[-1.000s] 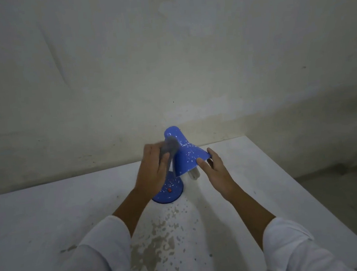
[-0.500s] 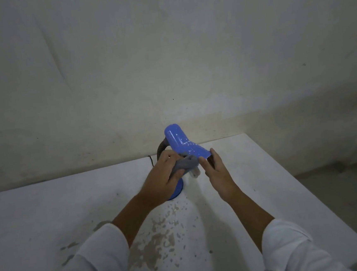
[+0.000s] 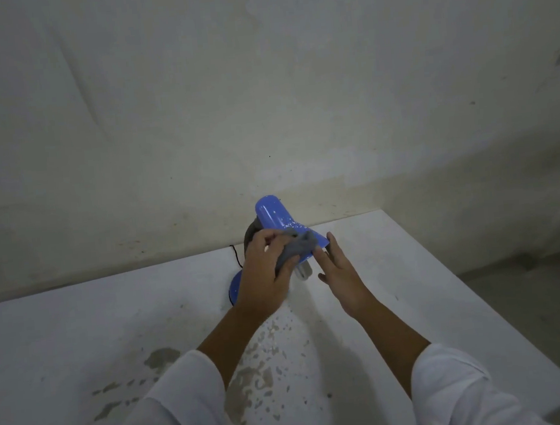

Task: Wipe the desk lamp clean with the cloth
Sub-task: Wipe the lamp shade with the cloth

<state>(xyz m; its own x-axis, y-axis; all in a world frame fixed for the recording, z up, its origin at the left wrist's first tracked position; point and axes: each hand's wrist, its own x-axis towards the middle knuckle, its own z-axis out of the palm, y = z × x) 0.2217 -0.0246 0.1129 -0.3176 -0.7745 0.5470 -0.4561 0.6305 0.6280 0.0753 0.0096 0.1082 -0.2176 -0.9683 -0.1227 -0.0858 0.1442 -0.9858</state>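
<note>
A blue desk lamp (image 3: 275, 216) stands near the far edge of the white table, its shade speckled with white spots and tilted toward me. A white bulb (image 3: 303, 272) pokes out below the shade. My left hand (image 3: 266, 278) grips a grey cloth (image 3: 296, 251) and presses it on the lower rim of the shade, covering most of the round blue base (image 3: 235, 288). My right hand (image 3: 339, 269) is just right of the shade with fingers spread; its fingertips reach the shade's rim, holding nothing.
The white table (image 3: 413, 285) is stained with grey-brown blotches (image 3: 252, 380) in front of me. A black cord (image 3: 237, 258) runs from behind the lamp. A bare wall (image 3: 261, 95) rises behind the table. The right table edge (image 3: 482, 299) drops to the floor.
My left hand has slid the cloth from the top of the shade down to its lower rim. My right hand has let go of the shade rim and its fingers have spread.
</note>
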